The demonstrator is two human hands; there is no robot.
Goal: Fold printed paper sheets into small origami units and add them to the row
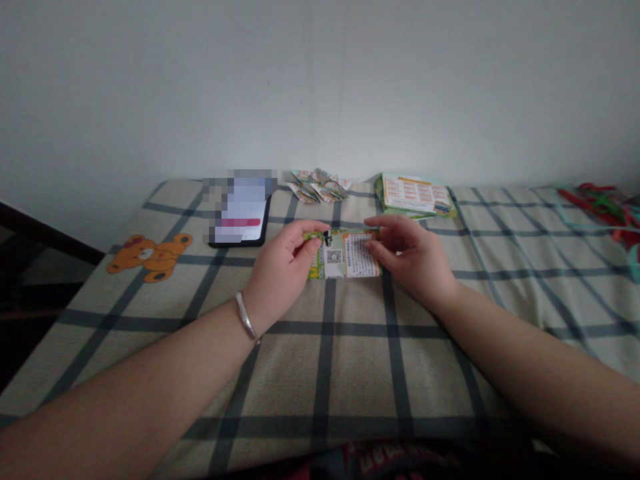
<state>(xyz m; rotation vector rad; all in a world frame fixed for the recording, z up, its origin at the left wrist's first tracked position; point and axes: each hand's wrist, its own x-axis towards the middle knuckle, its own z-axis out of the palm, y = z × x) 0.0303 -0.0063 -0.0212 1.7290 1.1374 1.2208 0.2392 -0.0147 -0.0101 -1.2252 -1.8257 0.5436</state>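
Between my two hands is a small flat printed packet (335,263), green-edged, with a QR code and a block of text facing me. My left hand (285,257) pinches its left end between thumb and fingers, and a silver bracelet circles that wrist. At the other end, my right hand (415,257) has its thumb on the printed face and its fingers curled behind the top edge. The packet is held a little above the checked cloth, or just touching it; I cannot tell which. Its two ends are partly covered by my fingers.
Behind the left hand lies a phone (243,220) with a lit, partly blurred screen. Several small folded packets (320,187) sit by the wall, with a green printed box (415,195) to their right. A bear figure (150,257) is at left; colourful items (605,210) lie far right.
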